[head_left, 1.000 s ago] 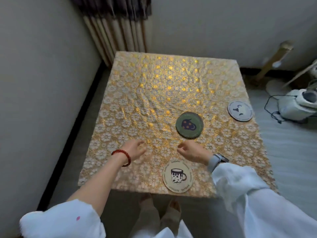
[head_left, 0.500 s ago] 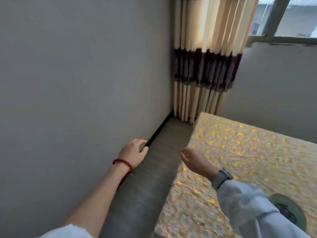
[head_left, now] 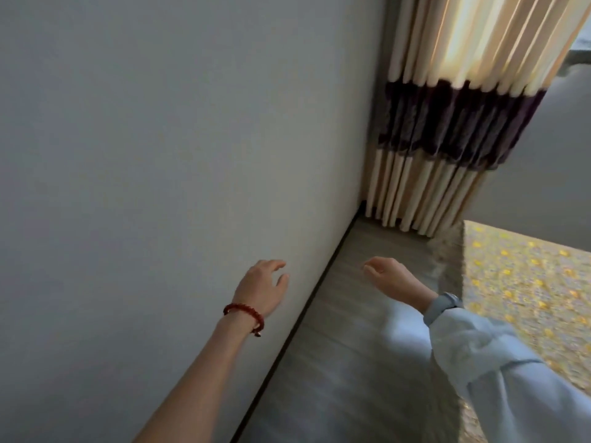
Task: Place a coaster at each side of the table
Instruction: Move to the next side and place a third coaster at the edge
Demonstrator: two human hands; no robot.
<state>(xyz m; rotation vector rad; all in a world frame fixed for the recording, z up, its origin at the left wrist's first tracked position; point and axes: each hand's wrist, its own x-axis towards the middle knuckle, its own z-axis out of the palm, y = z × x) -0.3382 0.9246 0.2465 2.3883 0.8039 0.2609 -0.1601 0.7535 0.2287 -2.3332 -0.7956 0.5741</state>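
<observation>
No coaster is in view now. Only the left part of the table [head_left: 524, 282], covered in a gold floral cloth, shows at the right edge. My left hand [head_left: 262, 289], with a red bead bracelet at the wrist, hovers in front of the wall with fingers loosely spread and empty. My right hand [head_left: 393, 278], with a watch and a pale sleeve, hangs over the floor left of the table, fingers loosely curled, holding nothing.
A plain grey wall [head_left: 160, 155] fills the left side, with a dark skirting strip [head_left: 300, 318] at its foot. A narrow strip of grey floor [head_left: 345, 362] runs between wall and table. A pleated cream curtain [head_left: 447, 139] with a dark band hangs in the far corner.
The view has swung left, from looking down on the table with three coasters to the wall and corner. Both hands have left the tabletop and now hang over the floor gap.
</observation>
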